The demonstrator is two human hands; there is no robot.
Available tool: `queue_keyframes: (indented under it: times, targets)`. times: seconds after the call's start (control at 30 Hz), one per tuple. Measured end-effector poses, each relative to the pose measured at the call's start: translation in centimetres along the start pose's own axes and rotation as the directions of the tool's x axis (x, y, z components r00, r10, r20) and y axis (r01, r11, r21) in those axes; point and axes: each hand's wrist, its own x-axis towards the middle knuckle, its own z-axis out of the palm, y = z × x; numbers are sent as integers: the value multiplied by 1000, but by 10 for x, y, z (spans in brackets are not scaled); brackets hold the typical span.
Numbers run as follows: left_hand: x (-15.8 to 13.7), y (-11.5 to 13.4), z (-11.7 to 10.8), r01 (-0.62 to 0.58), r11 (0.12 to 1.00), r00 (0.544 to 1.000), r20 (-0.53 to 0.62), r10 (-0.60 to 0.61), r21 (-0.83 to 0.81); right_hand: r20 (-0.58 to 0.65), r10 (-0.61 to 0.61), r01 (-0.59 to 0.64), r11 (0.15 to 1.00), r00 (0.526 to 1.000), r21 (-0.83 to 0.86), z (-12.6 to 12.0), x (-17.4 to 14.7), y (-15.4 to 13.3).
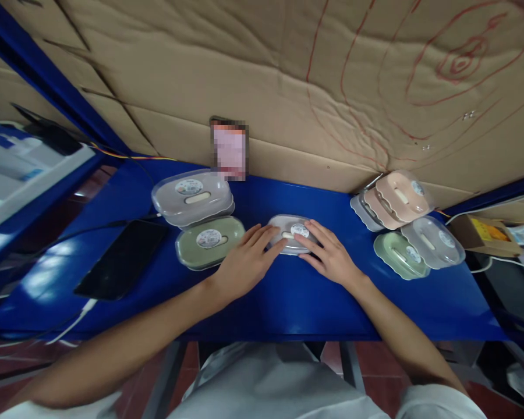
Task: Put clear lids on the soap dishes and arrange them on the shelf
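A small grey plastic box (290, 243) with a clear lid and a round sticker lies on the blue table in front of me. My left hand (251, 253) grips its left end, with the fingers along the rim and the thumb near the front. On the right end, my right hand (329, 250) has its fingers over the lid beside the sticker and its thumb at the front edge. Close to my left hand is a green lidded box (192, 247), and behind that stands a larger stack of grey lidded boxes (166, 201).
At the right stand stacked pink boxes (404, 195), a green box (395, 259) and a grey box (441, 244). A black phone (122, 262) with a white cable lies at the left. A blurred-out phone (230, 148) leans on the cardboard wall (283, 139). An open carton (480, 235) sits far right.
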Motion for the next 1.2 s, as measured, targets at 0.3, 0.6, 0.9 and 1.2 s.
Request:
queue_keyframes:
  times: [0.3,0.6,0.9,1.2]
  targets:
    - [-24,15,-50,224,944,964,91,-251,241,-145,219,-231,971,965,-65,-5,5,1]
    - [-91,-5,-59,277,920,959,-17,-283,276,52,219,-214,973,974,-83,7,15,-10]
    - [-55,38,-48,157,978,985,-89,-146,137,-21,307,-308,951,951,-38,-5,5,8]
    - [26,38,7,155,987,986,66,-152,-52,-13,206,-205,978,979,36,2,5,-2]
